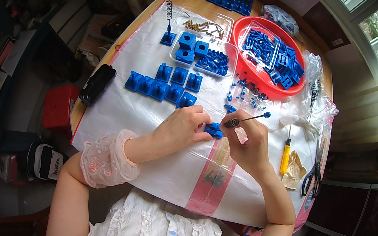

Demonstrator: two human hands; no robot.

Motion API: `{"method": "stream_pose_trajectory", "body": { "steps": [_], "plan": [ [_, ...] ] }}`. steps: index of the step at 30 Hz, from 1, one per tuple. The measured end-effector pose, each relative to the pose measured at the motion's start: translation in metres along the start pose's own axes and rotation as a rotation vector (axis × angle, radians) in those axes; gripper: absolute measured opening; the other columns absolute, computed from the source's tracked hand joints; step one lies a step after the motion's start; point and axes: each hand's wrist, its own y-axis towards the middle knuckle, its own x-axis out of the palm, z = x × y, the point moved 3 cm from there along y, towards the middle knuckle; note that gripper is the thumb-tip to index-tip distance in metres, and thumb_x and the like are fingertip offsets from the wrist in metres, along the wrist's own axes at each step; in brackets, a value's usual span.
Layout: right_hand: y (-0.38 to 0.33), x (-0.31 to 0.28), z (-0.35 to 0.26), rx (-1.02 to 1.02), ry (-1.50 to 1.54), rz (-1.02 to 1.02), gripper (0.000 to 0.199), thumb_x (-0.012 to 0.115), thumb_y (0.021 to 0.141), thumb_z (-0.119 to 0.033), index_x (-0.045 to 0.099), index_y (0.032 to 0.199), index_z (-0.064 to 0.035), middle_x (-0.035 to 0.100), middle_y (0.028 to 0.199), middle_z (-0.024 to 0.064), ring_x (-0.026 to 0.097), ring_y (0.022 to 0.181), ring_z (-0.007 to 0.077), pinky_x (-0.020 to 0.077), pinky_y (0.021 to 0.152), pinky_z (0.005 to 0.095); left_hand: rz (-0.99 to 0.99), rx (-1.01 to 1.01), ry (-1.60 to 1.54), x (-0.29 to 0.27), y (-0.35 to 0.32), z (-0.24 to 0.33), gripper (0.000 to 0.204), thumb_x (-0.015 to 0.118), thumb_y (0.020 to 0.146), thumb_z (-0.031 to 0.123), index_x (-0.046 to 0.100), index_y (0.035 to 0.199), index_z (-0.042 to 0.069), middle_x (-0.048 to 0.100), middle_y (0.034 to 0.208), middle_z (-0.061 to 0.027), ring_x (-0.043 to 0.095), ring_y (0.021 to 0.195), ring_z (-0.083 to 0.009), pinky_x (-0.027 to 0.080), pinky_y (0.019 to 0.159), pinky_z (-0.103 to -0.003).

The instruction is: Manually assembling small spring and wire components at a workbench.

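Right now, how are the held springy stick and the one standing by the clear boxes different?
The held stick leans far over; the standing stick is nearly upright. The right hand grips the held stick; the standing stick rises from a blue base. Both have dark coils and blue tips.

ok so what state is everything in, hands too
left hand: grip closed on base
right hand: grip closed on spring rod
base: held on the table
spring rod: tilted, ball end up and right
spring stand: upright
red basin: uncovered rim, holding blue parts
clear box: open, holding blue parts
screws: loose
screwdriver: lying, tip away
scissors: lying, blades unclear
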Motion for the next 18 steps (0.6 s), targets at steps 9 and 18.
{"method": "stream_pose_trajectory", "body": {
  "steps": [9, 18],
  "plan": [
    [0.0006, 0.0001, 0.0008, 0.005, 0.017, 0.001, 0.017, 0.072, 0.082, 0.009, 0.063, 0.094, 0.0011, 0.065, 0.082, 0.0122, 0.068, 0.074, 0.0286, 0.0511, 0.064, 0.0372, 0.001, 0.013, 0.009, -0.0004, -0.0002, -0.0005, 0.031, 0.088, 0.076, 0.016, 0.073, 0.1, 0.004, 0.062, 0.085, -0.009, 0.063, 0.074, -0.0233, 0.053, 0.068, -0.035],
    [0.0009, -0.0012, -0.0008, 0.029, 0.043, 0.01, 0.017, 0.073, 0.082, 0.009, 0.063, 0.093, 0.0019, 0.065, 0.081, 0.0117, 0.068, 0.073, 0.0251, 0.0529, 0.065, 0.0341, 0.004, 0.03, 0.006, 0.001, -0.001, -0.0018, 0.035, 0.086, 0.079, 0.015, 0.075, 0.111, 0.006, 0.063, 0.087, -0.009, 0.065, 0.076, -0.023, 0.054, 0.071, -0.035]
  ]
}}
